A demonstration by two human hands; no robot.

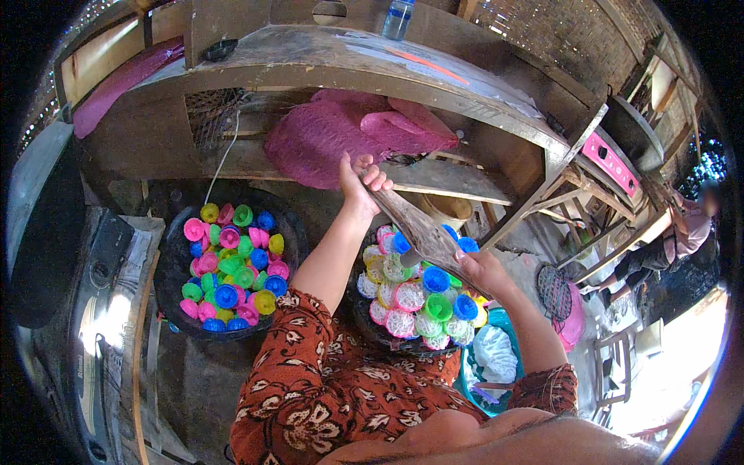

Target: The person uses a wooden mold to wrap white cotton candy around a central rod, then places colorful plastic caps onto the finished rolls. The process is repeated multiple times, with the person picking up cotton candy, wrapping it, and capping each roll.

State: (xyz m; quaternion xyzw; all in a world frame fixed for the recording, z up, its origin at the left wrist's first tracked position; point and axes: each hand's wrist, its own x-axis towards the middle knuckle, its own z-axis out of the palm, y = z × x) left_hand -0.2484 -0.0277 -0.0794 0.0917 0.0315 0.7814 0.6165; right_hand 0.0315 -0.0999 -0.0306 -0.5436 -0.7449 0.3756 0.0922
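My left hand is closed around the upper end of a weathered wooden board. Its lower right end is gripped by my right hand. A short peg-like piece sticks out from the board's lower side. The board slants above a dark basin heaped with small colourful plastic cups. Many of these cups hold white, stringy stuff; others, like a blue cup, show no white. Right of this basin, a teal tub contains a white mass and a purple item.
At left stands a black basin of colourful cups. Ahead is a wooden bench with a pink mesh sack on its lower shelf and a bottle on top. A pink stove and another person are at right.
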